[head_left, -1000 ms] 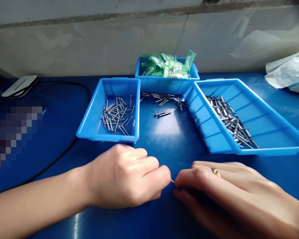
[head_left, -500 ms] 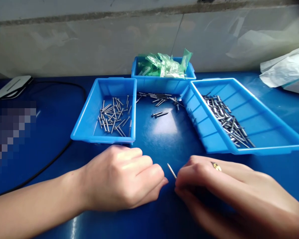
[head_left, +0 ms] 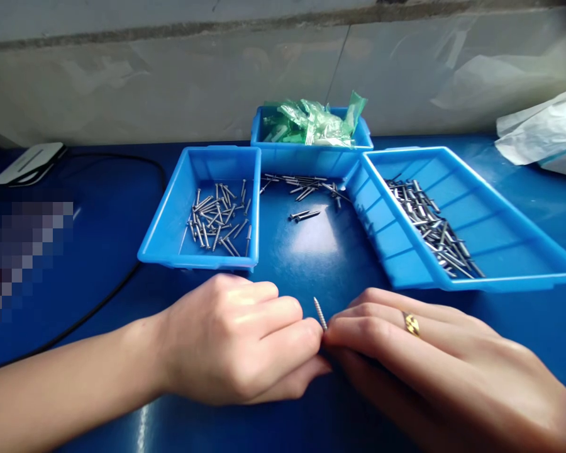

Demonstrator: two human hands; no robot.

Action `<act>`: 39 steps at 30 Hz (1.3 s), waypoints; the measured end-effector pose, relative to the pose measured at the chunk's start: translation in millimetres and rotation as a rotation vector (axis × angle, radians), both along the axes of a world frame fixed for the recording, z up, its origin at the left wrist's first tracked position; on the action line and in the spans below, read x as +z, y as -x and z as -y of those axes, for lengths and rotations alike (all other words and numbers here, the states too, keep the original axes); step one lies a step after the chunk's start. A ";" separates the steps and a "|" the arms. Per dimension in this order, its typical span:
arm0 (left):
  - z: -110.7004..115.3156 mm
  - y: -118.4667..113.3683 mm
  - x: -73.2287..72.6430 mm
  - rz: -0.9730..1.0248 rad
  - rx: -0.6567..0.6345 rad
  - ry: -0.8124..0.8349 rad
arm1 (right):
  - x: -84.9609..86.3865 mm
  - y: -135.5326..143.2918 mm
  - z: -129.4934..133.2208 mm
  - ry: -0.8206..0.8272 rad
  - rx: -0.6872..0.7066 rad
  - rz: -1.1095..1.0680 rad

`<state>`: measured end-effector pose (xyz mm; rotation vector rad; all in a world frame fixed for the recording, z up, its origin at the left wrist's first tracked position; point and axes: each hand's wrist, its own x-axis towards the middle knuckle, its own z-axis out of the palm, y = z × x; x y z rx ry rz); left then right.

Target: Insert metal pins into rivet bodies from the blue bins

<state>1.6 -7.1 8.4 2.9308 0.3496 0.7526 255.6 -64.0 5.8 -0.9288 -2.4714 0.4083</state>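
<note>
A silver screw (head_left: 319,313) points up, tip away from me, pinched in the fingers of my right hand (head_left: 405,346), which wears a gold ring. My left hand (head_left: 245,340) is closed, its fingertips meeting the right ones beside the screw. Whatever lies inside the left fingers, if anything, is hidden. Just beyond the left hand stands a blue bin (head_left: 198,259) with many loose screws (head_left: 217,217) in it. Past the right hand, a larger blue bin (head_left: 504,220) holds a heap of thin metal rivets or pins (head_left: 436,233).
A third blue bin (head_left: 311,156) at the back holds green plastic packets (head_left: 316,123). Several loose metal pieces (head_left: 304,182) lie on the blue table between the bins. At left are a black cable (head_left: 108,299) and a white flat device (head_left: 31,162); white paper (head_left: 542,132) lies far right.
My right hand has moved left with the screw, and my left hand slightly right, so their fingertips now meet. The screw stands more upright.
</note>
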 end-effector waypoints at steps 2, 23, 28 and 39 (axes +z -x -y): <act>-0.4 0.1 -0.4 0.014 0.010 -0.007 | 0.8 -0.3 -0.7 -0.008 -0.001 -0.003; -0.8 5.3 -5.7 0.013 0.052 0.003 | 3.4 -2.1 -4.1 -0.075 0.111 -0.035; -1.0 5.3 -5.6 0.030 0.055 0.008 | 3.0 -0.8 -5.0 -0.122 0.088 -0.002; 2.7 3.8 -9.8 0.054 0.082 -0.035 | 5.2 -5.5 -7.5 -0.130 0.008 0.050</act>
